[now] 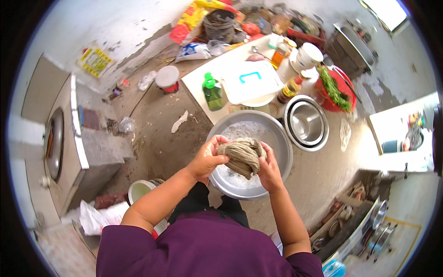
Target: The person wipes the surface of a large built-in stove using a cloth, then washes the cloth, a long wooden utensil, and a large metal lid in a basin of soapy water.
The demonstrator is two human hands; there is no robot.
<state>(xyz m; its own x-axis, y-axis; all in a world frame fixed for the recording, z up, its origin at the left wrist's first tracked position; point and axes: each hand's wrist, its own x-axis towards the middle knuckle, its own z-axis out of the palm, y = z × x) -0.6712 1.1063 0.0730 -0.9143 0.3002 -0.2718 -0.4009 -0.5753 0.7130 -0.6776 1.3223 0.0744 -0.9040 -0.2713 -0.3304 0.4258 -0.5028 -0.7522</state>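
Note:
A bunched, wet-looking brownish cloth [240,155] is held between my two hands. My left hand [209,155] grips its left end, with the thumb lying across the front. On the other end, my right hand [270,168] is closed with its fingers along the cloth's edge. Directly beneath is a wide grey metal basin [284,149] holding soapy water [238,131] with white suds. The cloth is above the water, and it hides part of the basin's middle.
Beyond the basin, a low white table [199,81] bears a green bottle [213,93], a lidded white container [254,81] and sauce bottles [290,90]. Nested steel bowls [306,121] stand right of the basin. Greens [334,88] lie on a red basin [346,78]. Left is a bucket [140,190].

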